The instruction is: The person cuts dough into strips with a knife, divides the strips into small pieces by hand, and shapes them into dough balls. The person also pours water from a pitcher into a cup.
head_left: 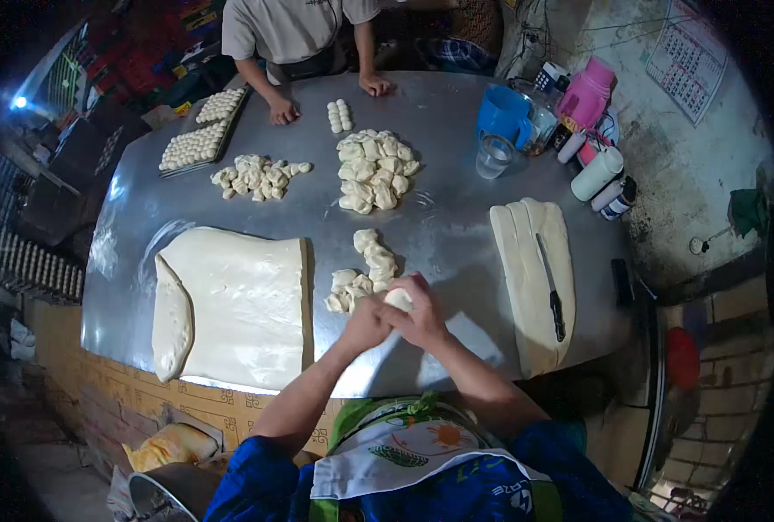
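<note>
The right hand [422,315] curls its fingers around a pale, smooth dough lump [398,299]; the left hand [367,325] meets it there, though I cannot tell its fingers' grip. Just beyond, loose cream-white dough chunks [378,259] lie on the grey metal table [443,235]. Well to the left spreads 1 broad, flat dough slab [247,300]; to the right, 1 black-handled knife [556,304] rests on long dough strips [517,261].

My metal table [452,239] bore a dough sheet [241,304]. Right of that sheet lay dough lumps [379,259] and, farther, dough strips [526,274].

Dough pieces [380,263] lie between a dough slab [241,304], left, and dough strips [527,270], right.
</note>
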Tool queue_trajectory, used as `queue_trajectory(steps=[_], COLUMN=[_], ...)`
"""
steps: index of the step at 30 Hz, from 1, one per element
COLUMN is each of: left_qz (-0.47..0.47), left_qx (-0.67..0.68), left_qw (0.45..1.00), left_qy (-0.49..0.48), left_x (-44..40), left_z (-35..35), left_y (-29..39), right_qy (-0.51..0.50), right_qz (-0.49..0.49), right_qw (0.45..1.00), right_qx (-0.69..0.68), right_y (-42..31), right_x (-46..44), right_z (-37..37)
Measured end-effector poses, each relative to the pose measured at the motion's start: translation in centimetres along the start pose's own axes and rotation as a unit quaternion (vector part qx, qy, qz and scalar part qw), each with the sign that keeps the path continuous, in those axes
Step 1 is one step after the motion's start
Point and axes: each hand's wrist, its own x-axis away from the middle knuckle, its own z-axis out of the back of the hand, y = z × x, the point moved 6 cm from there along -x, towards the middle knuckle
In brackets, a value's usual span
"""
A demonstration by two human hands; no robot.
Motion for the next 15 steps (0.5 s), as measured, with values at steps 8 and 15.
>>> queue_trajectory(steps=[8,15], left_qz=[-0.346,-0.139], left_qx=[-0.055,-0.287], left_qw=[0.927,0.943], left_qy=[-0.13,-0.093], left_x=[1.7,-1.8], left_z=[1.6,7.3], left_y=[8.4,-16.1], right_qy=[-0.117,-0.129], right_qz=[-0.205,-0.245], right_qw=[0.964,0.953], right_qx=[0.121,0.122], right_y=[6.9,9.9], right_x=[-0.9,4.0], right_z=[-1.4,-1.9])
